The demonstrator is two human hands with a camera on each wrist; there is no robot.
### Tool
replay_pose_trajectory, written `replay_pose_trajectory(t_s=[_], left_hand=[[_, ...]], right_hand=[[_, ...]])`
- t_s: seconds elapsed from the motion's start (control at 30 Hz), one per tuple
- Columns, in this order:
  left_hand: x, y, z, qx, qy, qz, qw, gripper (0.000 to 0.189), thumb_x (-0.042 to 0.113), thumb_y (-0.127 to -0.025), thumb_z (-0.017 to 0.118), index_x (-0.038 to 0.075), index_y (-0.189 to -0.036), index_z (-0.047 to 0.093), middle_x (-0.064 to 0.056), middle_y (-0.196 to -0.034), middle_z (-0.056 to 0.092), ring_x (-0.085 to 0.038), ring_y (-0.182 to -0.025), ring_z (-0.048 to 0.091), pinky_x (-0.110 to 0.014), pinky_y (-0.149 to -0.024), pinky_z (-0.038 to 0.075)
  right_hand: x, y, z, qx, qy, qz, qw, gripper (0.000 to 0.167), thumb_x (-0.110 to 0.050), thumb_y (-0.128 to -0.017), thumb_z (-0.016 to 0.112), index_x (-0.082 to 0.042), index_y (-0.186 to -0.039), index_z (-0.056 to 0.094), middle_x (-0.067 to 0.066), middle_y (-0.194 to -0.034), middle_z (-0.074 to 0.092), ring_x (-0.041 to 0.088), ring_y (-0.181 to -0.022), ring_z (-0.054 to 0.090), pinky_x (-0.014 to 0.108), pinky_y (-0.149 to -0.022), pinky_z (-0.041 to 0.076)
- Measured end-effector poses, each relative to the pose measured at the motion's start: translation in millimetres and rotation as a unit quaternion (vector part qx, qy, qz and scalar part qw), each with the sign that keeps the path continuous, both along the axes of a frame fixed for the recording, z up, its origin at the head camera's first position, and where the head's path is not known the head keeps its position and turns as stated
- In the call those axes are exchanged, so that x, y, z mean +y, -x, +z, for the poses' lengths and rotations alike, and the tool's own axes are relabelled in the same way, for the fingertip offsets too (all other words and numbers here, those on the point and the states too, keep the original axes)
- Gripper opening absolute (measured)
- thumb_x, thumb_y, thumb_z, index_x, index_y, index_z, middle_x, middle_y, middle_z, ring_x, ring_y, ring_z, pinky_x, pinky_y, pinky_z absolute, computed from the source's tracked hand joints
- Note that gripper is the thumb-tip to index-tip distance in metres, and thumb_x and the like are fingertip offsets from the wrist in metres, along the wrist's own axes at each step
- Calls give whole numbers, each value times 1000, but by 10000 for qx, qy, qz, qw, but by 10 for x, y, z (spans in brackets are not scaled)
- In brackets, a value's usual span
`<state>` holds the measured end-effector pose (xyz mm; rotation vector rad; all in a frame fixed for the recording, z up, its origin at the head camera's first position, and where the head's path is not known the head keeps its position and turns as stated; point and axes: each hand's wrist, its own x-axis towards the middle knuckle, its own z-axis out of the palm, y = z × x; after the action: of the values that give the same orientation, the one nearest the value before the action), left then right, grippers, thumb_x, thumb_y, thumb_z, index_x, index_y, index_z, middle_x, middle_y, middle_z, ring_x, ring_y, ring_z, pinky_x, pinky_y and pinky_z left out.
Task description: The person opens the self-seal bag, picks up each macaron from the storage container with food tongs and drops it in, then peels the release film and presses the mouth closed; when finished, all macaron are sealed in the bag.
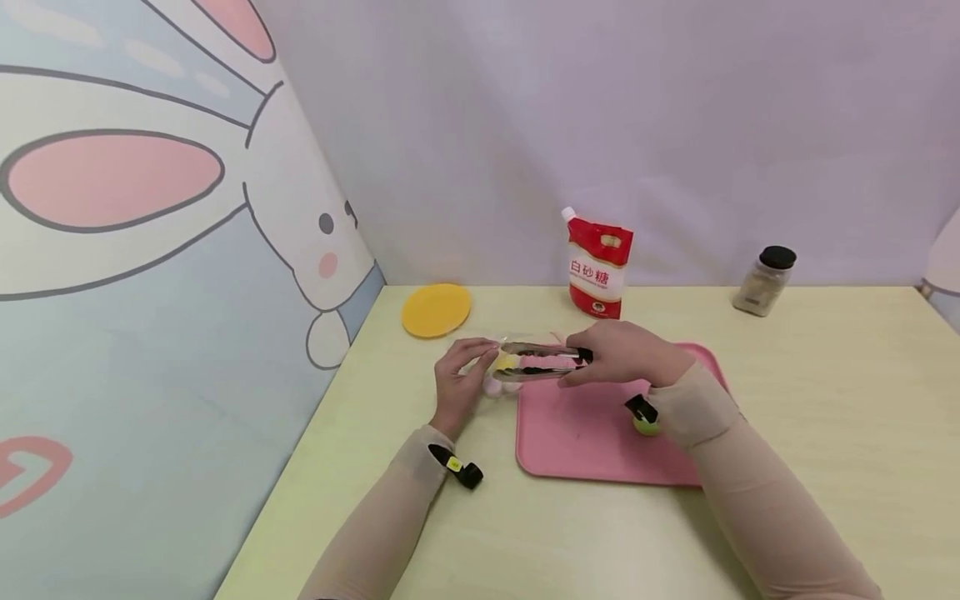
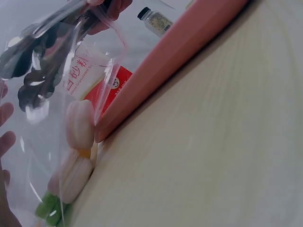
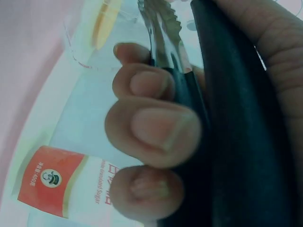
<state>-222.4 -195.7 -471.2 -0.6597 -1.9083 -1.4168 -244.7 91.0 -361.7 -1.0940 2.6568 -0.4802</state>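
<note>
My left hand (image 1: 460, 379) pinches the edge of a clear plastic bag (image 2: 52, 156) at the pink tray's left side. Macarons lie low in the bag: pale pink ones (image 2: 78, 175) and a green one (image 2: 49, 208). My right hand (image 1: 626, 354) grips the black handles of metal food tongs (image 1: 536, 373) from the right. Their scalloped ends stand slightly apart at the bag, seen through its film in the left wrist view. A yellow patch (image 1: 507, 362) shows between the ends; whether they hold it I cannot tell.
The pink tray (image 1: 577, 454) carries a green round piece (image 1: 647, 427), partly hidden by the right wrist's camera. Behind stand a red-and-white sugar pouch (image 1: 597, 271) and a black-lidded jar (image 1: 763, 282). A yellow plate (image 1: 437, 310) lies back left, near the wall.
</note>
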Motion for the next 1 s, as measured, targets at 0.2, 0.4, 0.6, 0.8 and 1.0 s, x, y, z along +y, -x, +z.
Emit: replay_pose_trajectory(t_s=[0.2,0.4,0.6,0.8,1.0], left_hand=[[-2,-14,-1,-120,-18,-13,9999,14,0,-89,75,5,-101,79,-6,-106,73,-24,-101,67,-36,-92,55],[-5,-10,-17,-112,-17,29,9999,15,-2,-88,75,4,-102,79,-8,-105,74,-24,-101,67,-36,-93,54],[4,-18,-23,-27,-50,3,10000,15,-6,-87,74,-2,-101,77,-14,-103,73,-27,-100,67,-35,-93,54],[56,-147,173,-117,-61,-73,9999,12,-5,-88,74,-5,-100,76,-16,-102,73,-27,-100,67,-36,-93,54],[76,-189,259,-143,-80,-46,9999,12,-6,-88,73,-5,-100,76,-16,-102,73,-27,-100,67,-35,-93,54]], right_hand=[[42,-36,45,-69,-49,-293,9995,57,-67,-77,76,-16,-100,64,-5,-76,56,14,-69,53,34,-61,44],[76,-39,75,-68,-83,-385,9992,60,-69,-74,76,-16,-102,64,-5,-77,57,15,-70,54,34,-62,45],[104,-42,95,-130,-112,-434,9989,61,-71,-72,76,-17,-98,64,-5,-77,57,15,-69,54,34,-62,45],[160,-62,158,-344,-125,-614,9974,65,-71,-70,78,-15,-99,64,-2,-77,58,16,-68,55,34,-61,45],[214,-96,223,-333,-22,-671,9972,62,-69,-70,80,-16,-97,63,-2,-75,57,16,-67,54,34,-60,44]])
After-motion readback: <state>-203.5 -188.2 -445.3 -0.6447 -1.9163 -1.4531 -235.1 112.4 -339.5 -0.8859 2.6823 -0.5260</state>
